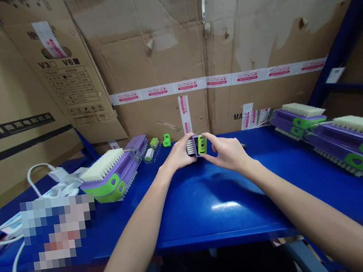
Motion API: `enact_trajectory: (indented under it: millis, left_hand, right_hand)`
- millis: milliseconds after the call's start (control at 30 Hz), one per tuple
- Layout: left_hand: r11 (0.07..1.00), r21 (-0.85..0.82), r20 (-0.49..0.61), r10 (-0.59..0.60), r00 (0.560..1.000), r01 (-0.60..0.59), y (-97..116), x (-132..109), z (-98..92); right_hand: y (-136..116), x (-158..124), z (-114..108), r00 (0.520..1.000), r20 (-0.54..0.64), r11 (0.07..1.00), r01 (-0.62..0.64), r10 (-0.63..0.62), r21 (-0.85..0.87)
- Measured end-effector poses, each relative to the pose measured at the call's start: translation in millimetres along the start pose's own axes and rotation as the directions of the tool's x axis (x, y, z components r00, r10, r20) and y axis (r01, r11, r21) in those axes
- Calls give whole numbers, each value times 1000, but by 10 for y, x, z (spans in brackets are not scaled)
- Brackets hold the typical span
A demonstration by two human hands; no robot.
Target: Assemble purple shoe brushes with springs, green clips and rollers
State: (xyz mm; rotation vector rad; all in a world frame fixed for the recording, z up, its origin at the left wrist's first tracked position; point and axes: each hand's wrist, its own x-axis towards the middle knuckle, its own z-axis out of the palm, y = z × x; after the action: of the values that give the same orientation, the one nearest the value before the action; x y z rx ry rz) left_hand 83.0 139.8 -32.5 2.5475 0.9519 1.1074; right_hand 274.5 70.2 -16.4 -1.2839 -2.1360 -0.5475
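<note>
Above the blue tabletop, my left hand (pixel 181 153) grips a purple brush (pixel 190 147) with white bristles, seen end-on. The fingers of my right hand (pixel 225 148) pinch a bright green end piece (pixel 202 145) with dark slots at the brush's right side. Whether the end piece is attached or only held against the purple body, I cannot tell. Behind my left hand lie a green block (pixel 166 140), a green-and-white piece (pixel 149 155) and another small green piece (pixel 154 143), with tiny dark bits scattered beside them.
Purple-and-green brushes (pixel 106 177) are stacked at left, and more brushes (pixel 359 139) at right. White cables (pixel 28 178) and a power strip (pixel 63 187) crowd the left side. Cardboard (pixel 158 58) walls the back of the blue table (pixel 213 221). A blurred patch covers the front left.
</note>
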Motion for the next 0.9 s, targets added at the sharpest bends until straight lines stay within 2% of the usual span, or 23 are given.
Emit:
enact_trajectory:
  millis: [233, 467, 567, 667, 767, 900]
  left_hand:
    - [1000, 2, -20, 29, 999, -29, -1, -5, -4]
    - [1000, 6, -18, 9, 1000, -9, 3, -4, 2]
    - [1000, 17, -12, 15, 1000, -15, -8, 0, 5]
    - [999, 26, -12, 26, 1000, -26, -20, 0, 6]
    - [999, 35, -9, 25, 1000, -24, -27, -3, 8]
    - [999, 38, -4, 30, 1000, -30, -28, -4, 10]
  right_hand:
    - [-85, -17, -28, 998, -58, 998, 21, -24, -56]
    - [-111, 1, -33, 993, 118, 999, -11, 16, -49]
    - [-103, 8, -32, 989, 138, 998, -54, 55, -11]
    - [-75, 8, -24, 991, 113, 995, -75, 67, 65]
    - [-33, 1, -10, 996, 34, 987, -84, 80, 135]
    - [8, -7, 5, 998, -30, 985, -52, 58, 162]
